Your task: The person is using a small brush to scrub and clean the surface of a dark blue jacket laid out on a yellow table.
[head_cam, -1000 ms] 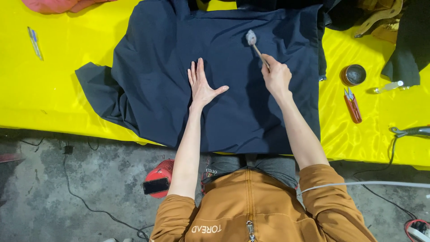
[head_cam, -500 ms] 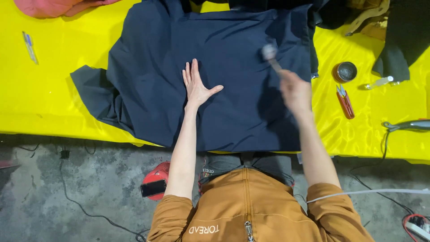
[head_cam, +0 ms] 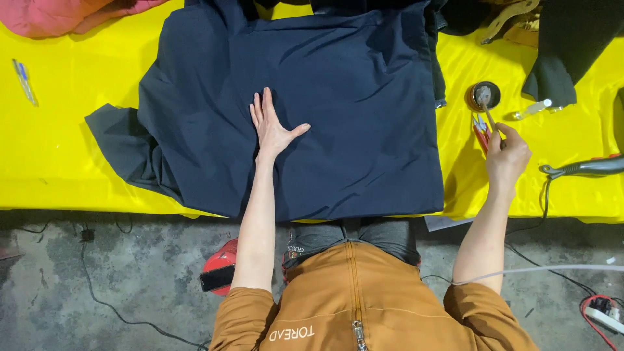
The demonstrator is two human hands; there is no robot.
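A pink garment (head_cam: 71, 14) lies at the far left corner of the yellow surface (head_cam: 65, 162), with two pens (head_cam: 25, 82) near the left edge. Red-handled pliers (head_cam: 481, 135) and a small clear bottle (head_cam: 533, 109) lie toward the right edge, beside a black cloth (head_cam: 572, 45). A red object (head_cam: 220, 266) rests on the concrete floor (head_cam: 97, 286) below the near edge.

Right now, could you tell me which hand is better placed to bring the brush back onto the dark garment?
Right, probably: the right hand grips the brush, dipped in the small pot. The left hand lies flat on the dark garment.
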